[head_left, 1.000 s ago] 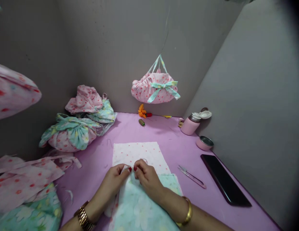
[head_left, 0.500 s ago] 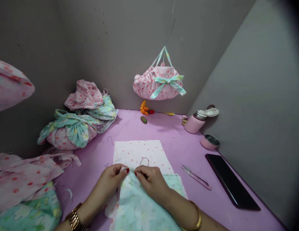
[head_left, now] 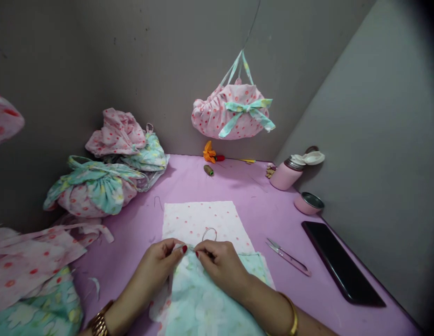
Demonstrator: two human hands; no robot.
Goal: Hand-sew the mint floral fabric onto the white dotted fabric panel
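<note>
A floral mint-green fabric (head_left: 206,294) lies over a white fabric with pink dots (head_left: 199,217) on the table in front of me. My left hand (head_left: 164,259) pinches the upper edge of the green fabric near its left corner. Just to the right, my right hand (head_left: 220,263) has thumb and forefinger closed on the same edge, a short gap from the left fingertips. Behind the right fingers a thin loop of thread (head_left: 209,228) rises over the dotted cloth. Whether a needle is between those fingers I cannot make out.
Pink-handled thread snips (head_left: 288,256) and a black phone (head_left: 342,263) lie at right. A pink bottle (head_left: 286,173) and pink cup (head_left: 308,203) stand behind them. Sewn bundles (head_left: 98,186) and loose cloth (head_left: 31,270) fill the left. A thread spool (head_left: 209,170) lies behind; a dotted pouch (head_left: 230,114) hangs above.
The view has shifted slightly, so the surroundings sit a little differently in the picture. Both hands keep their pinch on the fabric edge, with hardly any movement.
</note>
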